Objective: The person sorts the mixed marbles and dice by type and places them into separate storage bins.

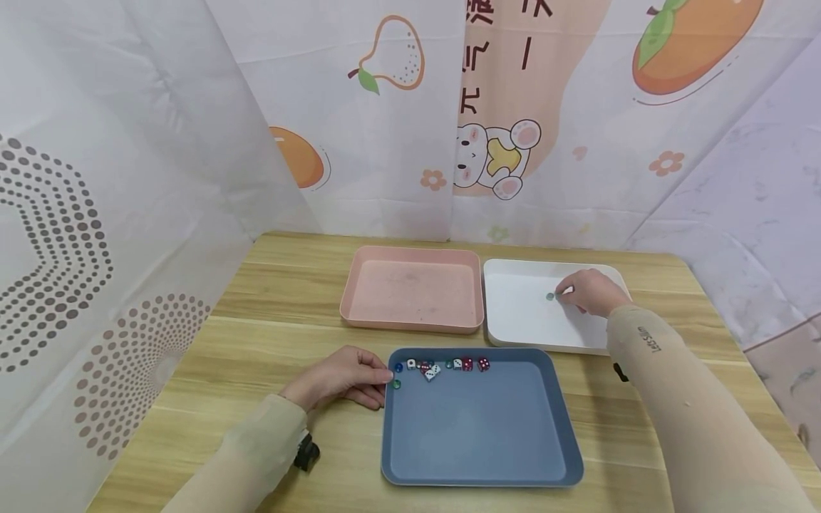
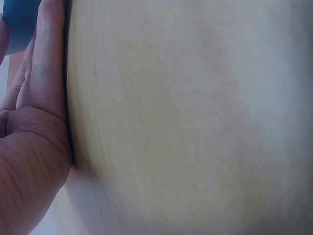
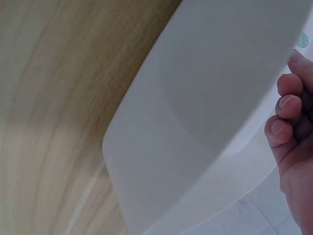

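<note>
My left hand (image 1: 349, 376) is at the left rim of a blue-grey tray (image 1: 484, 434), thumb over the rim and fingers against the outside. In the left wrist view the tray's wall (image 2: 20, 27) shows between thumb and fingers. Along the tray's far side lie a blue marble (image 1: 399, 368), a green marble (image 1: 396, 384), white dice (image 1: 432, 372) and red dice (image 1: 484, 365). Over the white tray (image 1: 518, 320) my right hand (image 1: 593, 292) has curled fingers, with fingertips close beside a pale green marble (image 1: 549, 296). Whether they pinch anything is hidden.
A pink tray (image 1: 410, 292) stands at the back, left of the white tray and behind the blue-grey one. All three rest on a wood-grain table (image 1: 276, 306). A printed curtain (image 1: 359, 142) hangs behind the table's far edge.
</note>
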`<state>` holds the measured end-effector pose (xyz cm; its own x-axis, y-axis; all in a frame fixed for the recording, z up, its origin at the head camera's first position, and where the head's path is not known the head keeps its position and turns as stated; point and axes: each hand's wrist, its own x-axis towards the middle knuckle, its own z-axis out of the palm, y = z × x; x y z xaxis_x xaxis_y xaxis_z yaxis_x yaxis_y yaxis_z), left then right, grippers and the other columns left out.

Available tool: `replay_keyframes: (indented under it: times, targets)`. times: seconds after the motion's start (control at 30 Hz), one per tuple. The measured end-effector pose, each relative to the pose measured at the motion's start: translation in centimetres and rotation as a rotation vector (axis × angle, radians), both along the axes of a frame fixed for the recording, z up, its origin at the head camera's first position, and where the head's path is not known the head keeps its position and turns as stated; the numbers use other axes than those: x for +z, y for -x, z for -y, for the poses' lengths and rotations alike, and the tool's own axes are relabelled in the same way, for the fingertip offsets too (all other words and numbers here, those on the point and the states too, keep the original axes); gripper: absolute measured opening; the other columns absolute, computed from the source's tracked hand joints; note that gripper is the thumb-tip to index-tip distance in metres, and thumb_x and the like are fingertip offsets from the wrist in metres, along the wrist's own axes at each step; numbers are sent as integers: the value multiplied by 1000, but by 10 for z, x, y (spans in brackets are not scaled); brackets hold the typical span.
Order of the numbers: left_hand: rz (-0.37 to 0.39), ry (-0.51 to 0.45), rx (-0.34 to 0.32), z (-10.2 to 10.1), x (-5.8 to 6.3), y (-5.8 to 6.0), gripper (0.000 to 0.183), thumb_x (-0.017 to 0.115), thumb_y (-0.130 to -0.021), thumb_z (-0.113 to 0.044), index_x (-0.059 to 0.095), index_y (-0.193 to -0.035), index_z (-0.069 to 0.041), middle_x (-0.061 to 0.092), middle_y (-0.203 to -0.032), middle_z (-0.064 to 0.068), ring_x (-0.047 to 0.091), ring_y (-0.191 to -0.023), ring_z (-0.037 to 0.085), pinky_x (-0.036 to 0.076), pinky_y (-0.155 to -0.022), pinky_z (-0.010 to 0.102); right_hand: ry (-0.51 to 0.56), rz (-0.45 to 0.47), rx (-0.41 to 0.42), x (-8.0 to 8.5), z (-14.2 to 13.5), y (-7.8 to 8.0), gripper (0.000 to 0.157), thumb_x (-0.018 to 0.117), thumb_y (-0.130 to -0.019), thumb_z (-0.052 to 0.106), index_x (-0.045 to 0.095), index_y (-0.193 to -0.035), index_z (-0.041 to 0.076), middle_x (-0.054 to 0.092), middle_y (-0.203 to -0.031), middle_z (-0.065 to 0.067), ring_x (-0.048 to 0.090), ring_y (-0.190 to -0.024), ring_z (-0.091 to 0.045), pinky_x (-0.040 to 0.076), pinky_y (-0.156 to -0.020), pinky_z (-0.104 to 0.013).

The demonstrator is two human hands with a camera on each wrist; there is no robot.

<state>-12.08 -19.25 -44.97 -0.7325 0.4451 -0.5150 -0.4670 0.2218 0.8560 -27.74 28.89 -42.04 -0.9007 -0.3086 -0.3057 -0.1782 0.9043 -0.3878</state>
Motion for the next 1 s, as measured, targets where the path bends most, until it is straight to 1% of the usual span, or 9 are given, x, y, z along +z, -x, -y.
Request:
replay_keyframes:
  times: [0.2,0.47,0.73,1.0]
  targets:
    - [2,3,-10,0,-1,1,34,75,-95,-25,70,-111,5,76,-93,18,76,-78,23,64,-77,42,-8,-1,-16,2,-1,0,29,63,-98,9,69,-124,-2,55,-58,-3,51,-56,-17,44,-54,-30]
    - [3,-1,-2,0,-2,1,32,75,-95,-23,71,-110,5,76,-92,18,76,-78,23,64,-77,42,-5,-24,-16,6,-4,1,32,66,-98,11,67,-127,-2,57,-60,-4,52,-57,-17,46,-55,-31]
    - [-10,-5,5,-1,-1,-1,32,75,-94,-22,71,-109,6,76,-91,17,75,-78,23,64,-76,41,52,-34,-25,11,-10,-3,34,66,-98,12,65,-129,-3,55,-59,-4,51,-56,-19,46,-55,-32]
    - [-17,-3,4,-1,-2,-1,33,75,-94,-23,71,-109,6,75,-90,17,75,-77,23,65,-76,42,89,0,-40,16,-14,-6,36,65,-100,14,62,-132,-2,58,-69,-8,53,-61,-21,48,-57,-34]
